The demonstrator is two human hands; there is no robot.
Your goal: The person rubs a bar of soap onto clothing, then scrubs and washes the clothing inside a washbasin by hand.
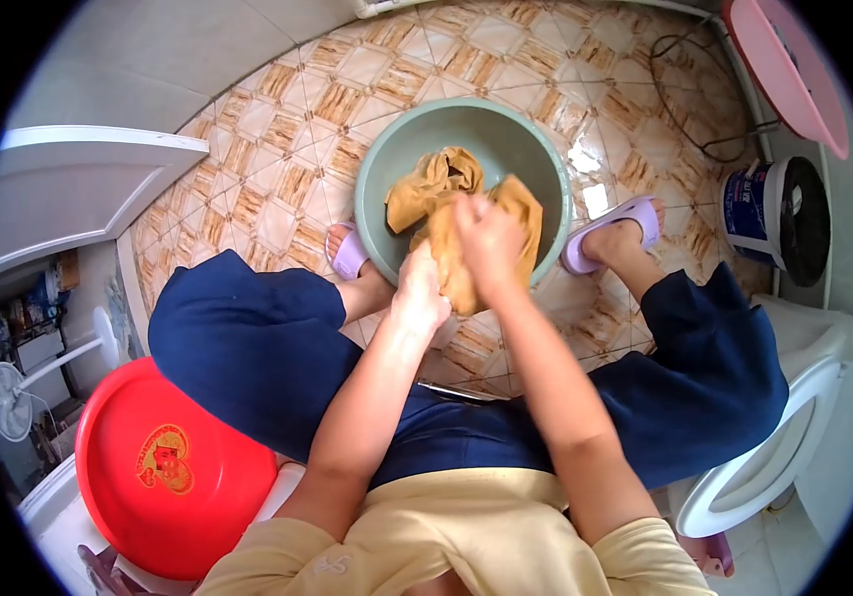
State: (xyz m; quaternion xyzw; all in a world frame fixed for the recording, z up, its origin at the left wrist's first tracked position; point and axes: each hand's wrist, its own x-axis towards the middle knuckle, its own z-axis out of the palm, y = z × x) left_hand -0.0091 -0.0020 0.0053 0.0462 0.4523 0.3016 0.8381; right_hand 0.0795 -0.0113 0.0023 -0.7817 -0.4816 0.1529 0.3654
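A mustard-yellow garment (521, 214) lies bunched in a grey-green plastic basin (387, 136) between my feet. My left hand (421, 285) is closed around a fold of it at the basin's near rim. Slightly blurred, my right hand (489, 241) grips the same cloth just to the right and farther in. Part of the fabric hangs over the near rim below my hands. The far bunch of the garment rests against the inside of the basin on the left, its folds standing up.
A red basin (114, 467) stands at my left, and a white toilet seat (794, 437) at my right. Beyond it are a dark-lidded bucket (749, 214) and a pink basin (794, 74). A white door (79, 204) and a fan (9, 400) are at left. The tiled floor (585, 159) shines.
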